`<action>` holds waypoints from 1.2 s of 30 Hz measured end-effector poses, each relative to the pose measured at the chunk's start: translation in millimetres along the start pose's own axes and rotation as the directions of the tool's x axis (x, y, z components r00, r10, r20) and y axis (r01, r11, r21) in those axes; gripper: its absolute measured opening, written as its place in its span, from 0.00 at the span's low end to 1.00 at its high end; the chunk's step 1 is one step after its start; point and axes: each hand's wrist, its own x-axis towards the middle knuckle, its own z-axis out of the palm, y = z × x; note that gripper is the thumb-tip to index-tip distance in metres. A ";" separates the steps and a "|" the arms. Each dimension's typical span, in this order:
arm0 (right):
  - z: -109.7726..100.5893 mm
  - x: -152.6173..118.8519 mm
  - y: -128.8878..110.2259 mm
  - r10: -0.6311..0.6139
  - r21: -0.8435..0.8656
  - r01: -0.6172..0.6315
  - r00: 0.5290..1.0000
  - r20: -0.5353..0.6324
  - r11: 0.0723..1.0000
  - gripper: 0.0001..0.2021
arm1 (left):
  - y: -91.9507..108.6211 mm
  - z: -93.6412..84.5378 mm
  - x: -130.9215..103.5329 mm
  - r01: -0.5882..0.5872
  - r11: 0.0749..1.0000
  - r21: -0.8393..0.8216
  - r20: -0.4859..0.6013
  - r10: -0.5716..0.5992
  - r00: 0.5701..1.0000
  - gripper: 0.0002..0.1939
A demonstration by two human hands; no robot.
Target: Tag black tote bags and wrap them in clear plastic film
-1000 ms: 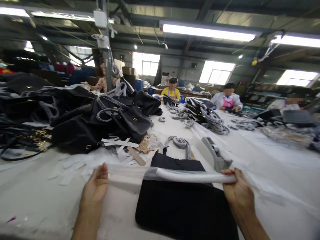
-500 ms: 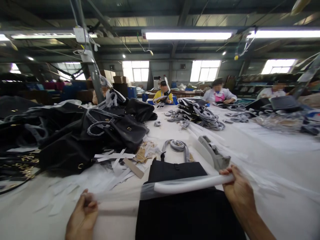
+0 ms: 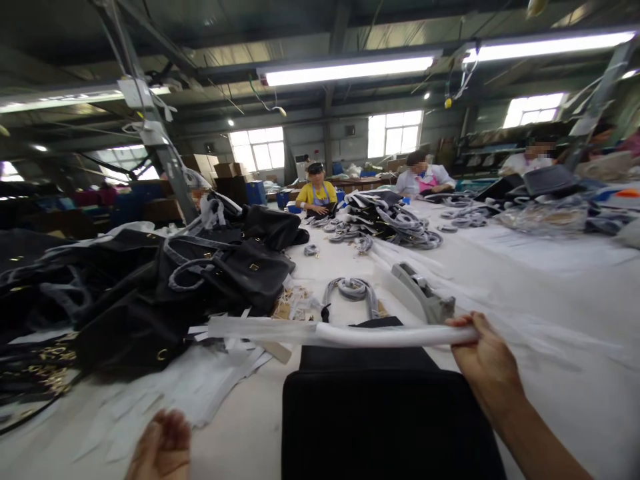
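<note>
My right hand (image 3: 487,357) is closed round one end of a white foam-like rod (image 3: 380,335), partly inside a thin clear plastic sleeve (image 3: 260,328). The sleeve's other end sticks out leftward, unsupported. My left hand (image 3: 163,443) is low at the left, apart from the sleeve, with loosely curled fingers and nothing in it. Below the rod lies a black bag (image 3: 390,427) on the white table. Its plastic-wrapped strap (image 3: 353,288) lies coiled behind it. What is inside the bag cannot be seen.
A grey tape dispenser (image 3: 425,293) stands behind my right hand. A heap of black bags (image 3: 235,273) fills the left side, with white paper strips (image 3: 195,380) in front. More wrapped straps (image 3: 400,223) are piled farther back. Several people work across the table.
My left hand has let go of the sleeve's left end and dropped lower. The rod and sleeve have risen away from me in my right hand. The view has tilted slightly.
</note>
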 end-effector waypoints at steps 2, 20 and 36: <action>6.4 -10.7 1.6 0.062 0.028 -0.063 0.998 0.031 0.998 0.08 | -13.4 37.5 -38.4 0.187 0.982 0.024 0.123 -0.188 0.974 0.20; -8.4 -43.9 -1.3 0.172 -0.259 -0.094 0.938 0.300 0.961 0.13 | -32.6 119.5 -103.4 -0.207 0.872 0.444 0.440 -0.011 0.898 0.31; -34.5 -1.7 -5.1 0.114 -0.517 0.045 0.956 0.272 0.855 0.15 | -50.0 141.0 -62.7 -0.261 0.671 0.694 0.358 -0.007 0.934 0.24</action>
